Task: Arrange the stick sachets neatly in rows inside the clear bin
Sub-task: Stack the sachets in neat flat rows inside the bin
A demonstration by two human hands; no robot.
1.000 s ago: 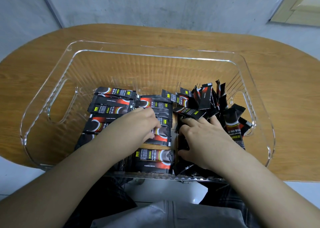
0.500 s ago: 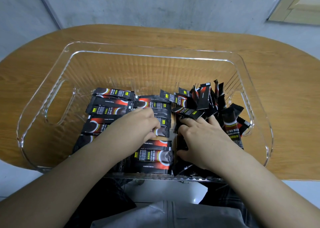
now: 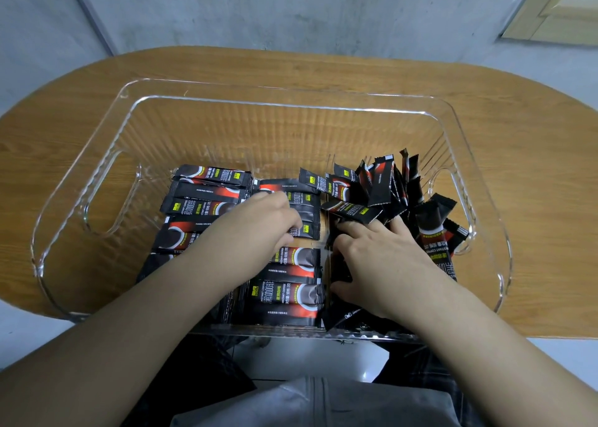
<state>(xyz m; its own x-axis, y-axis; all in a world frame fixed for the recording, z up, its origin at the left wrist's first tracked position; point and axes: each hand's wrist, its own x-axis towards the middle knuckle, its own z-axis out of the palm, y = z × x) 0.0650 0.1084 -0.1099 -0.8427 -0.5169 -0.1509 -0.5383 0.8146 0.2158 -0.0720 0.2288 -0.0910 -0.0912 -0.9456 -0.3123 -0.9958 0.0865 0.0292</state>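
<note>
A clear bin (image 3: 284, 102) stands on the wooden table and holds black stick sachets with red and white print. A left row of sachets (image 3: 207, 196) and a middle row of sachets (image 3: 291, 297) lie flat. A loose pile of sachets (image 3: 382, 187) stands jumbled at the right. My left hand (image 3: 259, 226) reaches over the middle row, fingers curled down on a stick sachet (image 3: 305, 229). A strip of bare bin floor shows just below it. My right hand (image 3: 375, 258) rests on the loose pile with fingers stretched under its sachets; the thumb touches a dark sachet by the near wall.
The bin has cut-out handles at the left (image 3: 106, 196) and right (image 3: 453, 206) ends. Its far half holds no sachets. The oval wooden table (image 3: 517, 154) surrounds the bin, and a grey concrete wall stands behind it. My lap lies below the near rim.
My left hand has drawn a sachet in the middle row away from me, opening a gap of bare floor. My right hand has barely shifted on the pile.
</note>
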